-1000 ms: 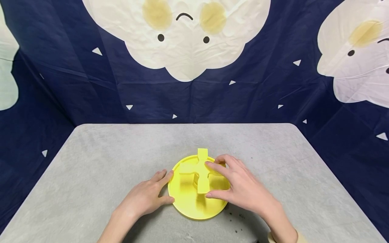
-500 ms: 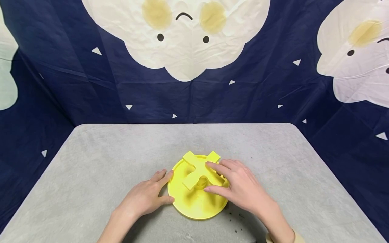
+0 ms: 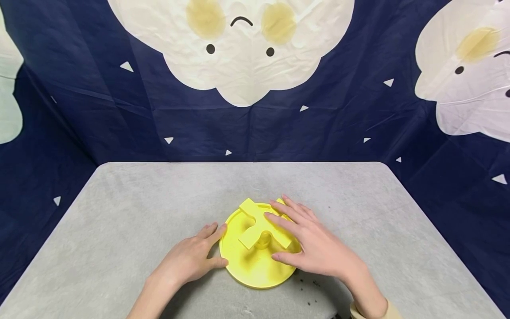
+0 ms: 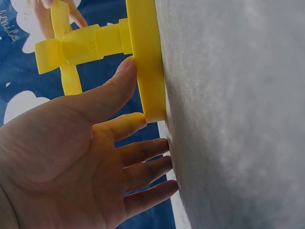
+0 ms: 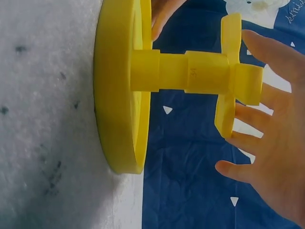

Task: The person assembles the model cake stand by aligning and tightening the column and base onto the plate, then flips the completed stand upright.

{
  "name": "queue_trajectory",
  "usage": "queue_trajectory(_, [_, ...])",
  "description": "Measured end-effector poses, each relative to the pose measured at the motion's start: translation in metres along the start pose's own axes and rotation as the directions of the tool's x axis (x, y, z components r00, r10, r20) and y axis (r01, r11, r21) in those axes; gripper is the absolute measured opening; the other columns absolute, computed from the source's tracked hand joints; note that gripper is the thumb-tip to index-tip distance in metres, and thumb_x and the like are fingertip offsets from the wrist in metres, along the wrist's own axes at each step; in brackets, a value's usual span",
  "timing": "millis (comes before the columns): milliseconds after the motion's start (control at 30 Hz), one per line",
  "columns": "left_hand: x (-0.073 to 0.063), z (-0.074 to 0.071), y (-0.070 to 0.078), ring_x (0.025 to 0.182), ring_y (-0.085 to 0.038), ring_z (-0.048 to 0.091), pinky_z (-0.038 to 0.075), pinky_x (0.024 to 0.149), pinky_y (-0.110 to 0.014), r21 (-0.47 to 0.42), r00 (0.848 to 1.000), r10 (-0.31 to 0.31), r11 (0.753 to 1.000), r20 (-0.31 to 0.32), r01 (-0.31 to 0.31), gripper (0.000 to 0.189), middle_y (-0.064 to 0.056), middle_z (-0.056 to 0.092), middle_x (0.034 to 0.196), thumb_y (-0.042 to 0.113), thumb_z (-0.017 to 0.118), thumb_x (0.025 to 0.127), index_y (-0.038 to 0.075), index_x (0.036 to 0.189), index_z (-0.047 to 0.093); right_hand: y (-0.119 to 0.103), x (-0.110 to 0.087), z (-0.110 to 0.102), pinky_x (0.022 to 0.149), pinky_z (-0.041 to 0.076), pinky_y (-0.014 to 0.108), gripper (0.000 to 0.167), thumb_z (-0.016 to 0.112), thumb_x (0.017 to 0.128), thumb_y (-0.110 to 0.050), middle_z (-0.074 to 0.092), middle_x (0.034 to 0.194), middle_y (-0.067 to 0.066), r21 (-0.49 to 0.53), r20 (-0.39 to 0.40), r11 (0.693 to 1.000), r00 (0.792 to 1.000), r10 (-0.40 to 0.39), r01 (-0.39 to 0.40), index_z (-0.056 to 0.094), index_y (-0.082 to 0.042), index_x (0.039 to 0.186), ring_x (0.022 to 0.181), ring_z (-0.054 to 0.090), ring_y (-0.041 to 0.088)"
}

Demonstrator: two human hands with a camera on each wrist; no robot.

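A yellow round base with a raised rim lies flat on the table. From its middle rises a stepped yellow post, topped by a yellow cross-shaped piece. My left hand rests at the base's left rim, thumb and index fingertips touching the edge; the other fingertips meet the tabletop in the left wrist view. Over the right side of the cross is my right hand, its fingers spread and mostly straight. Fingertips lie close against the cross's arms, while the thumb stands apart from it.
The grey tabletop spreads around the base. Small dark specks dot it near my right forearm. A dark blue cloth printed with white clouds hangs behind and along both sides.
The cross first turned from an upright plus to a diagonal stance, then stayed so. My right hand's fingers have since spread and reached farther along the cross. My left hand has kept its place.
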State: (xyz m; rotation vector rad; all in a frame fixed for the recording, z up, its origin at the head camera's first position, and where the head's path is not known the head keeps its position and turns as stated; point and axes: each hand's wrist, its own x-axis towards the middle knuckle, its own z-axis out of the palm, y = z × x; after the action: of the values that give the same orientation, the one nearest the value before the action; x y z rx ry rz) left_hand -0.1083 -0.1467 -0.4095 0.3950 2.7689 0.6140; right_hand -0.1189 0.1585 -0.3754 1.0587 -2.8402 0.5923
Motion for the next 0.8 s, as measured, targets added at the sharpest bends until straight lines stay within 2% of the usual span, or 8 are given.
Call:
queue_trajectory(133, [-0.0009,-0.0007,0.0002,0.150,-0.041,0.042,0.041,0.114,-0.065,0.002,1.000,-0.003,1.000,0.001,0.003,0.085,-0.017,0.040,0.164,0.051,0.077,0.087,0.019,0.159,0.042,0.0014,0.0001,-0.0010,0.129,0.023,0.059,0.073,0.071,0.094,-0.048,0.029,0.170,-0.010,0.017,0.009,1.000,1.000,-0.007,0.006,0.039,-0.037,0.158,0.162,0.019,0.023])
queue_trajectory(267, [-0.0018,-0.0014,0.0003,0.150,-0.041,0.042,0.041,0.114,-0.065,0.002,1.000,-0.011,1.000,0.006,0.011,0.086,-0.017,0.040,0.165,0.051,0.077,0.087,0.019,0.159,0.042,0.0026,0.0006,-0.0015,0.127,0.025,0.060,0.069,0.066,0.097,-0.054,0.029,0.170,-0.012,0.029,0.019,1.000,1.000,-0.005,0.004,0.039,-0.037,0.158,0.162,0.021,0.023])
queue_trajectory(633, [-0.0023,-0.0014,-0.0001,0.151,-0.039,0.041,0.042,0.114,-0.065,0.009,1.000,-0.021,1.000,0.007,0.021,0.085,-0.015,0.040,0.165,0.052,0.076,0.087,0.021,0.159,0.042,0.0025,0.0021,-0.0001,0.124,0.030,0.062,0.073,0.059,0.093,-0.069,0.032,0.169,-0.010,0.027,0.010,1.000,1.000,0.002,-0.002,0.042,-0.037,0.156,0.160,0.024,0.022])
queue_trajectory(800, [-0.0010,-0.0022,0.0002,0.151,-0.038,0.041,0.042,0.115,-0.064,0.008,1.000,-0.023,1.000,0.015,0.023,0.085,-0.014,0.039,0.166,0.052,0.076,0.088,0.021,0.159,0.042,0.0038,0.0019,0.0009,0.125,0.028,0.063,0.075,0.062,0.091,-0.069,0.029,0.169,-0.011,0.039,0.001,0.999,1.000,0.012,-0.012,0.040,-0.039,0.157,0.161,0.021,0.022])
